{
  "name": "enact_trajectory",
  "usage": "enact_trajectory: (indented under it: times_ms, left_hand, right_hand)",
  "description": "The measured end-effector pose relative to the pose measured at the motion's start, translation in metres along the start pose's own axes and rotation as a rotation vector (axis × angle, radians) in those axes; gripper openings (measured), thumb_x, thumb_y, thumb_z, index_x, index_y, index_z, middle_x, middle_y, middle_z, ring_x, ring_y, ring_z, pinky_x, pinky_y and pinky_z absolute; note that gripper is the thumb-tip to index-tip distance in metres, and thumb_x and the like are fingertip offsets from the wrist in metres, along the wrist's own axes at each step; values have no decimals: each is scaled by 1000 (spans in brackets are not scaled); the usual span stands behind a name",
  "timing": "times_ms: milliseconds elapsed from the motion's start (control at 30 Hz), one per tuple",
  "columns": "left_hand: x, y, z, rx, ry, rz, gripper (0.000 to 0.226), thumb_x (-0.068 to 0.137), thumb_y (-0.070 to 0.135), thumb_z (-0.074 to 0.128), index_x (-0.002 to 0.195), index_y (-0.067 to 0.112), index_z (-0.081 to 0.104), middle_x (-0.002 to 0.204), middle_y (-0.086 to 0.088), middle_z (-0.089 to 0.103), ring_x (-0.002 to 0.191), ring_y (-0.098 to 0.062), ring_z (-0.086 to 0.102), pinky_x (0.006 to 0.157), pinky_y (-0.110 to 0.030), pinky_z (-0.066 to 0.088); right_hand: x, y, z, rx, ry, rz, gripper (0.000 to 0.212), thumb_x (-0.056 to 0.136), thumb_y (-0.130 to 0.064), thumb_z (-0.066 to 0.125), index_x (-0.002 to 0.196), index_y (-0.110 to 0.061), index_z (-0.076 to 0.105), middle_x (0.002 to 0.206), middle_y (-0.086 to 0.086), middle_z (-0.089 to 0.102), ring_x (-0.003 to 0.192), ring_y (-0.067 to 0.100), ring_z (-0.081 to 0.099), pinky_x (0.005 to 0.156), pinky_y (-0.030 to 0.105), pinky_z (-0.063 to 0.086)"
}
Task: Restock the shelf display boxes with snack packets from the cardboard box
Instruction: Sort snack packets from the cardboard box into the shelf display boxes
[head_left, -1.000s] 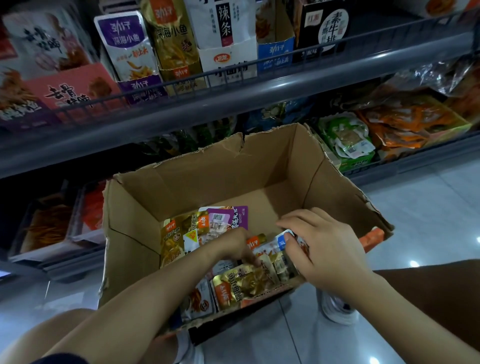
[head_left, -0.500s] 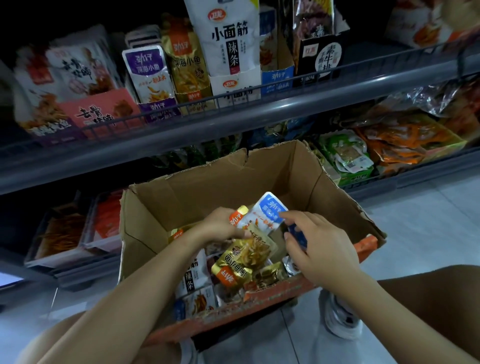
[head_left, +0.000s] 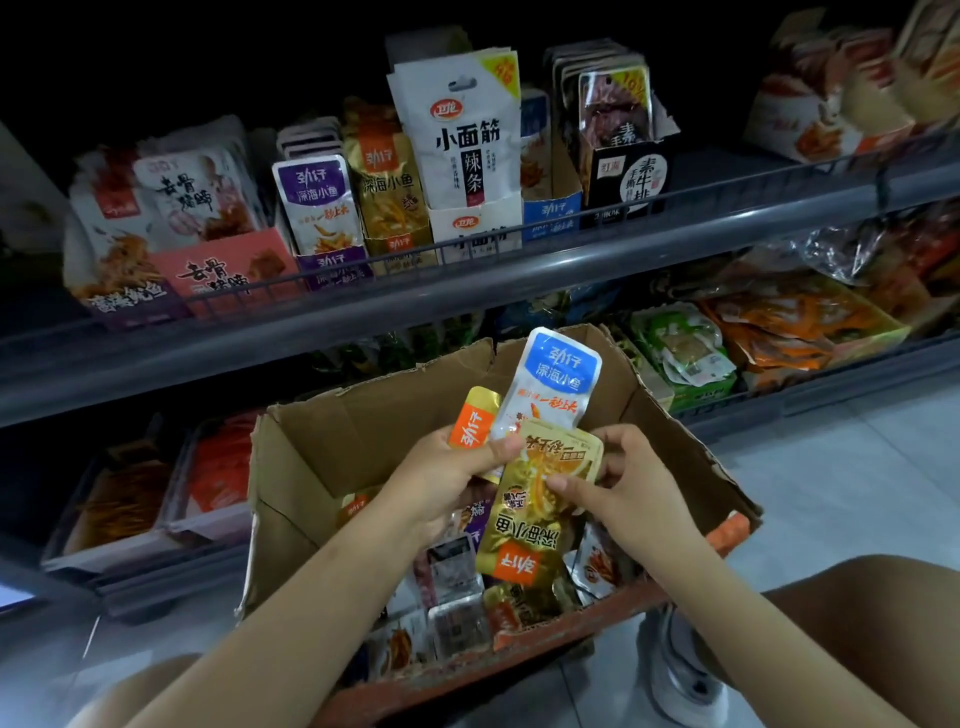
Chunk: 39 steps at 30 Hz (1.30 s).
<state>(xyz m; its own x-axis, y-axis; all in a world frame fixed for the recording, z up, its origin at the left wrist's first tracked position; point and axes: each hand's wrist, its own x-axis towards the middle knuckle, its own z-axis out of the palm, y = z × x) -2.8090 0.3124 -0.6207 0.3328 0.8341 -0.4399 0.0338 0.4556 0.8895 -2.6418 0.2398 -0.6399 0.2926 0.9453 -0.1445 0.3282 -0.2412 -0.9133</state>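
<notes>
Your left hand (head_left: 448, 480) grips a fan of snack packets above the open cardboard box (head_left: 332, 452): a white packet with a blue top (head_left: 550, 387) printed 劲仔 and 深海小鱼, and behind it, toward the left, an orange-topped gold packet (head_left: 475, 418) also marked 劲仔. Your right hand (head_left: 631, 486) pinches the upper edge of a gold packet (head_left: 535, 514) that hangs upside down, so its orange 劲仔 tab sits at the bottom and 深海小鱼 reads inverted; this packet overlaps the lower part of the white one, and your left thumb lies against its top corner. Under both hands, more loose packets (head_left: 457, 597) lie heaped along the near side of the box floor, while the far side shows bare cardboard. The box stands on the tiled floor (head_left: 831, 493) just in front of the lower shelf (head_left: 779, 395). On the upper shelf (head_left: 363, 306), behind a wire rail, display boxes stand in a row: a pink box (head_left: 223, 273) reading 去骨 near the left end, a purple 劲仔 box (head_left: 332, 262) with purple-topped 深海小鱼 packets, a gold 劲仔 box (head_left: 397, 244), a white box (head_left: 475, 223) holding a tall bag printed 小面筋 and 辣条, a blue 劲仔 box (head_left: 550, 213) whose packets sit low, and a black box (head_left: 631, 184) marked 素牛排. On the lower shelf toward its right end sit a green box (head_left: 696, 387) and orange bagged snacks (head_left: 789, 325); their print is too blurred to read.
</notes>
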Motion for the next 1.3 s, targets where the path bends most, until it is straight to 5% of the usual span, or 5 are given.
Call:
enact_trajectory:
  times_ms: [267,667,900,1100,1300]
  left_hand:
    - [-3,3,-1,-97,145,103,24,85,14,70,109,12,66,89,-4,76,77,-20,72,64,-32,56]
    - [6,26,-32,-212,315,199,31,88,-2,63,114,13,56,78,0,74,70,-13,72,52,-24,56]
    - [0,19,-23,-398,70,38,41,86,-16,48,124,-1,53,100,-17,67,91,-29,65,73,-39,59]
    - [-2,15,-24,-453,39,-13,33,90,-13,46,119,2,54,86,-14,73,77,-24,71,58,-32,61]
    - [-7,13,-20,-410,-84,32,41,76,-6,57,115,8,59,101,-15,73,90,-27,70,88,-44,54]
  right_hand:
    - [-2,-7,2,393,-61,20,10,88,-9,64,90,-16,57,79,-1,69,67,6,62,56,18,48]
    - [-2,-6,-5,668,-45,90,12,90,-7,59,101,-10,57,85,2,71,69,9,66,55,21,51]
    - [-1,-12,-12,850,-66,64,16,89,-7,54,102,-17,56,80,-2,72,66,8,65,60,25,43]
    - [3,-15,-19,1011,-175,-72,57,40,-40,94,90,-30,71,79,-1,68,64,8,62,52,19,48]
    - [0,-15,-12,916,-222,33,55,56,-28,88,103,-19,61,87,4,71,67,11,65,51,19,48]
